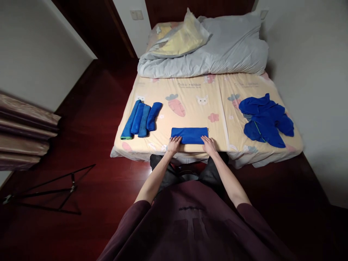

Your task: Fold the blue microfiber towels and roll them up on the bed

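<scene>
A blue cloth (189,135), folded into a flat rectangle, lies near the front edge of the bed. On its front left corner rests my left hand (174,143), the fingers stretched over the fabric. My right hand (208,144) lies in the same way on the front right corner, its fingers extended. Neither hand visibly lifts the cloth. To the left, several rolled blue cloths (143,119) lie side by side; the outermost has a green edge. At the right is a loose, crumpled heap of blue cloths (268,119) with a thin green trim showing.
The bed (201,110) has a yellow sheet printed with carrots and rabbits. A grey quilt (231,47) and a yellow pillow (182,38) are bunched at its head. A black tripod (54,190) stands on the dark red floor at left, below a curtain (24,132).
</scene>
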### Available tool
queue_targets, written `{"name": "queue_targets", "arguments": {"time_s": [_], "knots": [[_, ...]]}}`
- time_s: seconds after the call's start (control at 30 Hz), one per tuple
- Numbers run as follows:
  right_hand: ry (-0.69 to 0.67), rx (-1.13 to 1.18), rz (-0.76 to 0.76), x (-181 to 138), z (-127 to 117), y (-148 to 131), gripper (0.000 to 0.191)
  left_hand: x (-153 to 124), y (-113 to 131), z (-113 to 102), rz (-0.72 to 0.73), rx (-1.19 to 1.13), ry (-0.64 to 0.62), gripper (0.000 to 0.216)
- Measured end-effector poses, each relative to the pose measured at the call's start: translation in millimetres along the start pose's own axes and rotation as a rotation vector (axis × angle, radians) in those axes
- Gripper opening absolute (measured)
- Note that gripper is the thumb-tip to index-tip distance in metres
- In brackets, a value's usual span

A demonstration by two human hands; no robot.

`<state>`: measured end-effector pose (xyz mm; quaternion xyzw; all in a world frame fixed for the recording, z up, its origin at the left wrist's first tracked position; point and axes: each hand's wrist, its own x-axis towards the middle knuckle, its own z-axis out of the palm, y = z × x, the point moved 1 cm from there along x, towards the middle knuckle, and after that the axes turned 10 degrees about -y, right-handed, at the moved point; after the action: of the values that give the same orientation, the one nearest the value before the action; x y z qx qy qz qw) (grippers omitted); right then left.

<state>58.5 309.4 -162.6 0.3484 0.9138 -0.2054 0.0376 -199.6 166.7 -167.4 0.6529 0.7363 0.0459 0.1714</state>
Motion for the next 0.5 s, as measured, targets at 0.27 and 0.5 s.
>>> {"name": "queue_targets", "arguments": {"time_s": [0.27,0.5], "knots": [[-0.070,0.075,0.077,11,-30,9,0.065,6,-23,-20,-0.051,-0.121,-0.016,0.062],[-0.108,0.207,0.142,5,-42,14,0.040,-5,-47,-24,-0.151,-0.277,-0.068,0.056]]}}
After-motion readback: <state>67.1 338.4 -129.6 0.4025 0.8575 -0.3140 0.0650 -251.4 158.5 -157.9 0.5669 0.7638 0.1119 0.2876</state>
